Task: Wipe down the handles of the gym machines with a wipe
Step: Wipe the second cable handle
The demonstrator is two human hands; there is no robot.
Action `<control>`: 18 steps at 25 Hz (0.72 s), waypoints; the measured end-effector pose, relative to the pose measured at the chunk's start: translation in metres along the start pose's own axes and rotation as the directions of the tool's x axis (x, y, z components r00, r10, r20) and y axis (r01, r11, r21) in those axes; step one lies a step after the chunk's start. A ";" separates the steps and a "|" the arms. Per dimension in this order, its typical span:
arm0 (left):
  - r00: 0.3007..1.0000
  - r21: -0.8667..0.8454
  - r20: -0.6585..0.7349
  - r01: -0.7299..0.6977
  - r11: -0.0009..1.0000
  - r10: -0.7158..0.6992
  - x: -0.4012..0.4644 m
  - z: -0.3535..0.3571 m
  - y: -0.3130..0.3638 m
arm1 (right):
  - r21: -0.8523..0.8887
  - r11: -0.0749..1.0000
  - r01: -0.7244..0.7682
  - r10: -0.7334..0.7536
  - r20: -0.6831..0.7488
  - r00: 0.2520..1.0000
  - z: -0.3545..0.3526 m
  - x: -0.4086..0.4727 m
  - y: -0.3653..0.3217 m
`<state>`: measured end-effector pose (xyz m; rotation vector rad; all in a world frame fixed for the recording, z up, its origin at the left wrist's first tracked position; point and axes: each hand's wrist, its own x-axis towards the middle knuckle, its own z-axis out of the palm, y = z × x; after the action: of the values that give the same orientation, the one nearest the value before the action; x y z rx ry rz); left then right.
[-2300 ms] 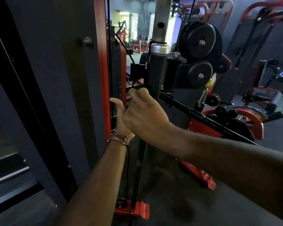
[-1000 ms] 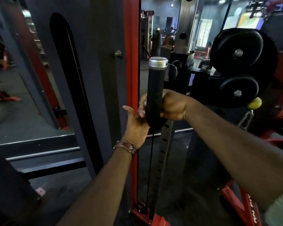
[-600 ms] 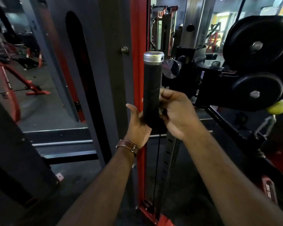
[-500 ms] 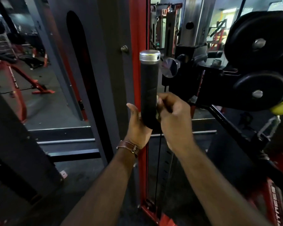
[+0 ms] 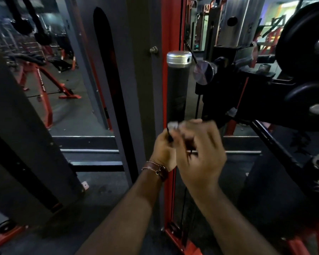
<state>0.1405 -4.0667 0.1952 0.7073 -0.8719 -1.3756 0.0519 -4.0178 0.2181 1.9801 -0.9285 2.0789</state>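
From the head camera we look down on an upright black foam-covered handle with a round silver metal end cap (image 5: 177,89), standing in front of a red steel upright of the machine frame (image 5: 170,24). Both our hands sit at the handle's lower end. Our left hand (image 5: 163,150), with a brown leather strap at the wrist (image 5: 157,169), is curled, and a small pale scrap that we take for the wipe (image 5: 172,125) shows at its fingertips, just against the bottom of the grip; motion blur keeps us from saying how firmly it is pinched. Our right hand (image 5: 201,153) is in front of the handle with fingers bent inward toward the left hand, but it is blurred, so we cannot tell whether it holds anything. To the right hang black round weight plates (image 5: 306,39) on a black bracket. The handle looks fixed and stiff, so it should not give way under pressure; its foam sleeve probably has some grip and drag. The wipe is likely thin, soft and light, so we would wrap it round the sleeve with the fingers and slide along its length, then over the smooth cap.
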 end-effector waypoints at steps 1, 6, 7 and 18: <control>0.999 0.028 0.031 0.008 1.000 -0.009 0.001 -0.002 0.000 | -0.032 0.999 0.020 -0.019 0.038 0.999 -0.002 -0.014 0.003; 0.998 0.159 0.005 0.065 0.985 -0.067 -0.002 -0.006 -0.004 | 0.160 0.987 -0.029 0.006 0.141 0.990 0.021 0.011 0.004; 0.996 0.154 0.030 0.082 0.985 -0.088 -0.004 -0.005 -0.003 | 0.173 0.985 -0.007 -0.018 0.147 0.989 0.022 0.015 0.001; 0.988 0.133 0.137 0.048 0.990 -0.066 0.013 -0.011 0.006 | -0.244 0.957 0.157 -0.192 -0.126 0.973 0.017 0.049 -0.024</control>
<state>0.1527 -4.0803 0.1965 0.7458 -1.0679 -1.4425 0.0716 -4.0226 0.2712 1.6990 -0.8862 1.8947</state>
